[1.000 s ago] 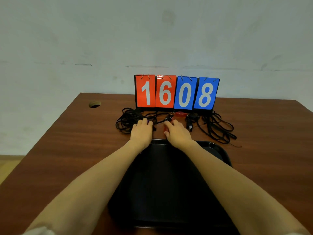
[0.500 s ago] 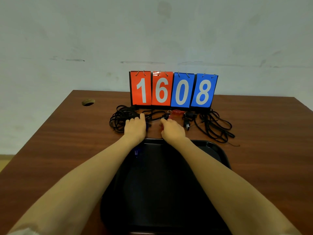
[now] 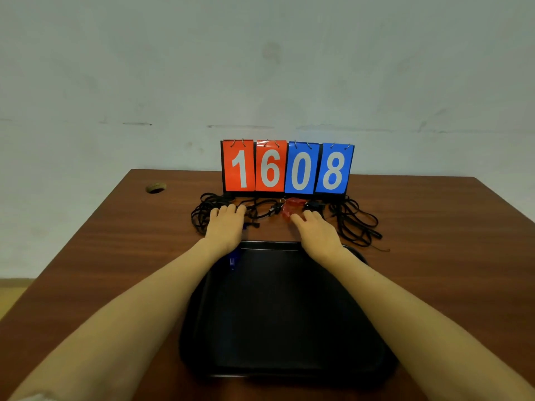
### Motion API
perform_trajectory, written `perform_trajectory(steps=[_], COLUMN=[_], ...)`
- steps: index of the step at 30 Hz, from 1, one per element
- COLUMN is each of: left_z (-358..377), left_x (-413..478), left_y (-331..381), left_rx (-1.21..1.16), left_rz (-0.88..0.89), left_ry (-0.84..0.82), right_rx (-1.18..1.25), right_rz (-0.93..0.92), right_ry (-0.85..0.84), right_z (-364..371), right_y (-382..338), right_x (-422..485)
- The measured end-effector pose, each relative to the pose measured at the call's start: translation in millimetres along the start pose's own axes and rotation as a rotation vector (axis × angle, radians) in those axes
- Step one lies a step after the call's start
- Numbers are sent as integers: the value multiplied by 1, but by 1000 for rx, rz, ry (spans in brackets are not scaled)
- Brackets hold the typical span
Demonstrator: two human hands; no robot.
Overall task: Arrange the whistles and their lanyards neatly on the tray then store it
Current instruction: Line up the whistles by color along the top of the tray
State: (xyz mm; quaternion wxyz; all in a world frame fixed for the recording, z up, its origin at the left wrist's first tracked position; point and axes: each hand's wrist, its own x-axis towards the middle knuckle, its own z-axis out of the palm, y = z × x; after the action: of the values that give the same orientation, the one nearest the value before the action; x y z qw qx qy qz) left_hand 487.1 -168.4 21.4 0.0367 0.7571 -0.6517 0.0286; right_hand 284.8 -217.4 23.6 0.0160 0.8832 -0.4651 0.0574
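Observation:
A black tray (image 3: 289,319) lies on the brown table in front of me. A small blue whistle (image 3: 232,261) sits at its far left corner, partly under my left wrist. Beyond the tray lie tangled black lanyards, one heap at the left (image 3: 202,211) and one at the right (image 3: 357,225), with a red whistle (image 3: 291,208) and a black whistle (image 3: 314,204) between them. My left hand (image 3: 225,227) rests palm down with its fingertips on the left heap. My right hand (image 3: 317,231) lies flat, its fingertips beside the red whistle and just short of the black one.
A flip scoreboard reading 1608 (image 3: 286,167) stands right behind the lanyards, near the table's far edge. A round cable hole (image 3: 156,187) is at the far left of the table (image 3: 115,256). A pale wall rises behind.
My hands have spread apart. The right one slid to the right, uncovering the red whistle. The left one stays on the left heap of lanyards.

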Motion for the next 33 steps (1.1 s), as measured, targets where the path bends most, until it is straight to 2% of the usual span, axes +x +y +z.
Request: perform_trajectory(steps=[3, 5, 7, 9, 12, 14, 18, 20, 24, 33], left_z=[-15, -21, -25, -26, -12, 1, 15, 18, 30, 44], left_x=[-11, -23, -37, -54, -78, -93, -110, -116, -123, -109], left_y=[-1, -4, 0, 6, 19, 23, 25, 22, 23, 32], left_rx=[-124, -180, -141, -162, -41, -9, 63, 53, -19, -15], left_rz=[81, 182, 337, 411, 565, 550, 539, 551, 448, 275], left_ry=[11, 83, 121, 63, 18, -40, -44, 50, 246, 253], right_rx=[11, 24, 48, 72, 108, 131, 161, 184, 281, 405], right_rz=[40, 63, 77, 85, 97, 109, 120, 122, 145, 166], right_ry=[-9, -2, 8, 17, 21, 6, -14, -8, 18, 46], right_z=[-7, -11, -13, -14, -11, -9, -7, -6, -6, -2], right_y=[5, 5, 4, 0, -5, -8, -13, -15, -23, -36], right_x=[-14, -23, -32, -41, -55, -64, -76, -80, -82, -87])
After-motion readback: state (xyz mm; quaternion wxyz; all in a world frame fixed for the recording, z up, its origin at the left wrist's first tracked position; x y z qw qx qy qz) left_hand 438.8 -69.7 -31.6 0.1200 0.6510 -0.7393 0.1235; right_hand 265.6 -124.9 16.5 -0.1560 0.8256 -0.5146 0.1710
